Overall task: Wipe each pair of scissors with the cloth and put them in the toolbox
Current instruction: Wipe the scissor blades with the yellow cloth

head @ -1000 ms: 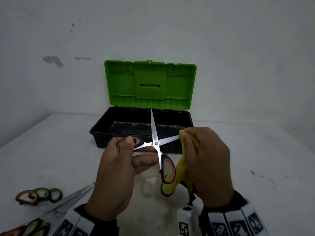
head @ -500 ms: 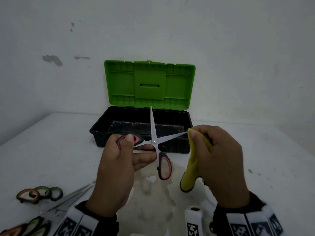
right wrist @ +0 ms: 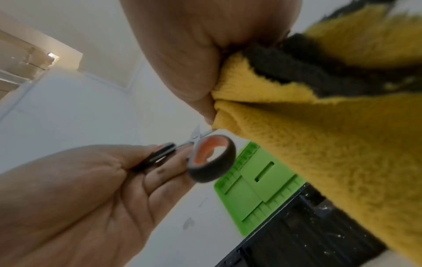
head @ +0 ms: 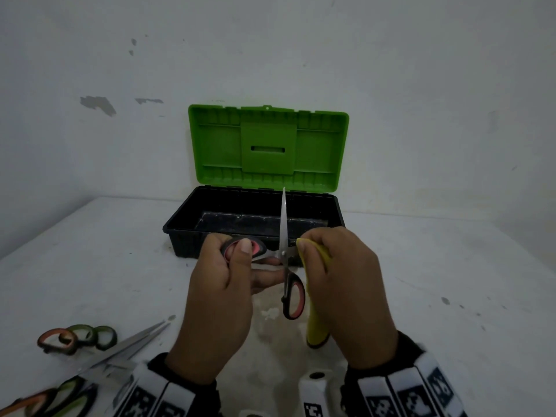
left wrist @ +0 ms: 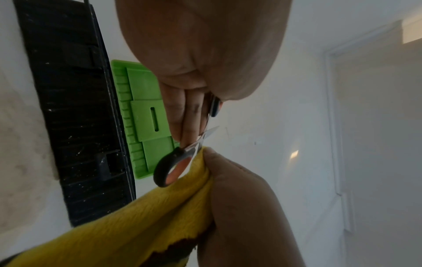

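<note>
Our left hand [head: 219,296] grips 1 handle loop of the open scissors [head: 284,251], 1 blade upright before the toolbox [head: 180,233], the other running rightward into the yellow cloth [head: 316,296] pinched round it by our right hand [head: 346,296].

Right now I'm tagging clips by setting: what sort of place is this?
Probably a plain workroom: a bare white table against a scuffed white wall, with an open toolbox and spare scissors.
</note>
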The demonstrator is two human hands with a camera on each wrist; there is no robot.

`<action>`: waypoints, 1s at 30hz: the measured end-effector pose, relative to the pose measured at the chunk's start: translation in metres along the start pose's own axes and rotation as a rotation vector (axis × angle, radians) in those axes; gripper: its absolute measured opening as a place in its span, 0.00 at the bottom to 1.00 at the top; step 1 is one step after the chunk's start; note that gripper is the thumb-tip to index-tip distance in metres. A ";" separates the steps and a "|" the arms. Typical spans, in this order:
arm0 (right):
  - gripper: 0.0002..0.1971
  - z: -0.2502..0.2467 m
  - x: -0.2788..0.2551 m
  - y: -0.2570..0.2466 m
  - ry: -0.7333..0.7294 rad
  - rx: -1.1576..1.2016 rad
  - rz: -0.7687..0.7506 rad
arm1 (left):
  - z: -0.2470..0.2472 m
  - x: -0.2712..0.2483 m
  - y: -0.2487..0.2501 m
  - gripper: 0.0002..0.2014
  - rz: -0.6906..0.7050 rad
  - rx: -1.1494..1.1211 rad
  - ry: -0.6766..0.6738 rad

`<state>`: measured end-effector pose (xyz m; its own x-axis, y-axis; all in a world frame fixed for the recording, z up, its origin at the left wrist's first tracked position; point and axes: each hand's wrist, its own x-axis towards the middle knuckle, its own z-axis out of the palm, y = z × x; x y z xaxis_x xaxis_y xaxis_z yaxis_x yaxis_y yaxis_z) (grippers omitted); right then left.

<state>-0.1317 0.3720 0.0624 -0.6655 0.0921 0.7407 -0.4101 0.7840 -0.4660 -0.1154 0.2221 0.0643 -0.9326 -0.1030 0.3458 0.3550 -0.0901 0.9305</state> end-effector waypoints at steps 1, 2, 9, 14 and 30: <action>0.05 0.001 -0.001 -0.001 -0.001 0.002 -0.023 | 0.000 0.000 0.001 0.13 0.005 0.004 -0.005; 0.04 0.001 -0.001 0.000 -0.008 0.002 -0.036 | 0.000 0.001 0.001 0.14 0.003 0.001 -0.010; 0.05 -0.005 0.002 0.013 -0.002 -0.040 0.044 | 0.002 0.004 -0.002 0.14 -0.018 0.010 -0.022; 0.06 0.006 -0.001 0.002 0.000 -0.021 -0.062 | 0.005 0.006 -0.004 0.11 -0.018 0.003 -0.014; 0.04 -0.019 0.012 0.037 0.013 0.030 0.177 | -0.005 0.015 -0.011 0.13 -0.241 -0.181 0.079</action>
<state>-0.1430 0.4135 0.0628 -0.7208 0.2354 0.6519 -0.3060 0.7359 -0.6041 -0.1336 0.2170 0.0585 -0.9860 -0.1332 0.1004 0.1362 -0.2960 0.9454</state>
